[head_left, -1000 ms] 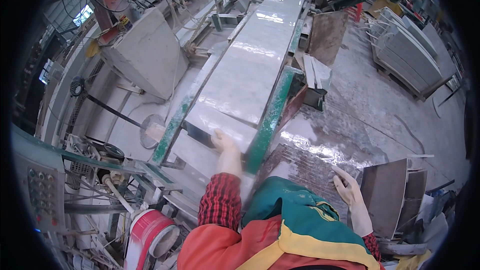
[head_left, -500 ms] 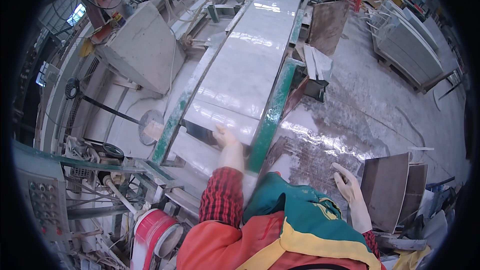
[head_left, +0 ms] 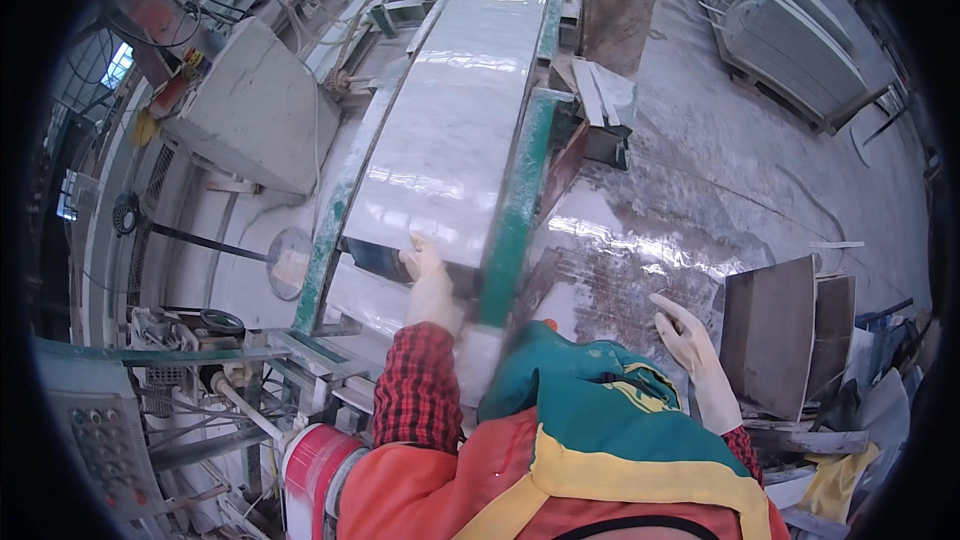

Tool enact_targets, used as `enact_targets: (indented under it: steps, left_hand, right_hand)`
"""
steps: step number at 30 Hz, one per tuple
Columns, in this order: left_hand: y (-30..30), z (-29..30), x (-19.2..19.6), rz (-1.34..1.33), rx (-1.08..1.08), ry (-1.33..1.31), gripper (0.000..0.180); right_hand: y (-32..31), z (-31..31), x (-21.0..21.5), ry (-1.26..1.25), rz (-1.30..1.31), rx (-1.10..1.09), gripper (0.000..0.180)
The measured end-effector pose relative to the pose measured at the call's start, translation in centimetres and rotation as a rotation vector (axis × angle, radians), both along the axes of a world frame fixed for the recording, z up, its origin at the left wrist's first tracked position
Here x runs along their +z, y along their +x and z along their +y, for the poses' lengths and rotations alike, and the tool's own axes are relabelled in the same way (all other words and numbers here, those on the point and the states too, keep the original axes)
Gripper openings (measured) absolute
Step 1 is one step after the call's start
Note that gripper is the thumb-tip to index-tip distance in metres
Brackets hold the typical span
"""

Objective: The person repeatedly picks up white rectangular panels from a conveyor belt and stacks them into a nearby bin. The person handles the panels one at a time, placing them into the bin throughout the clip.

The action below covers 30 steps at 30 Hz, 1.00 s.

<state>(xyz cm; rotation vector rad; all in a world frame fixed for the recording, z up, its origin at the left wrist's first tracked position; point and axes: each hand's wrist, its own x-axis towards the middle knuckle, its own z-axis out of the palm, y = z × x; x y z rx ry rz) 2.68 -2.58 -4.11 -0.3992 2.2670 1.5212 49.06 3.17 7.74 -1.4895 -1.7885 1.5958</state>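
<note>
The left hand point(head_left: 424, 265) touches the near edge of the glossy slab point(head_left: 430, 175) between green rails point(head_left: 519, 205), grip unclear, the right hand point(head_left: 686, 336) loosely open; likely heavy, stiff, slippery and brittle, it suits holding by that edge.

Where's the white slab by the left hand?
Head view, upper centre: the slab lies just left of the wide green rail, its near edge at the left hand's fingertips.

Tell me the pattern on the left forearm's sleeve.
Red and black check; the left forearm's sleeve shows best in the head view.
</note>
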Motion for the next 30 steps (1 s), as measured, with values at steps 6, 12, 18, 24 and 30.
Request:
enact_targets:
  steps: [6, 12, 18, 24, 30]
  left_hand:
    - [0.3, -1.7, 2.1, -0.092, -0.124, 0.178, 0.060]
    - [-2.8, -3.8, 4.3, -0.195, -0.496, -0.212, 0.064]
    - [-0.9, -1.8, 16.2, 0.029, -1.004, -0.757, 0.045]
    - [-0.4, 2.9, 7.4, 0.796, -1.266, -0.159, 0.064]
    - [3.5, 9.4, 2.5, 1.270, -1.236, -0.205, 0.053]
  right_hand:
    - [-0.1, -0.3, 0.1, 0.027, -0.032, 0.018, 0.040]
    - [0.8, -1.0, -2.7, 0.017, -0.044, -0.018, 0.039]
    - [3.4, -2.1, -2.5, -0.013, -0.054, -0.167, 0.038]
    - [13.8, -5.8, -3.2, 0.192, -0.180, -0.584, 0.043]
    - [21.5, -10.5, -2.6, 0.401, -0.898, -1.057, 0.048]
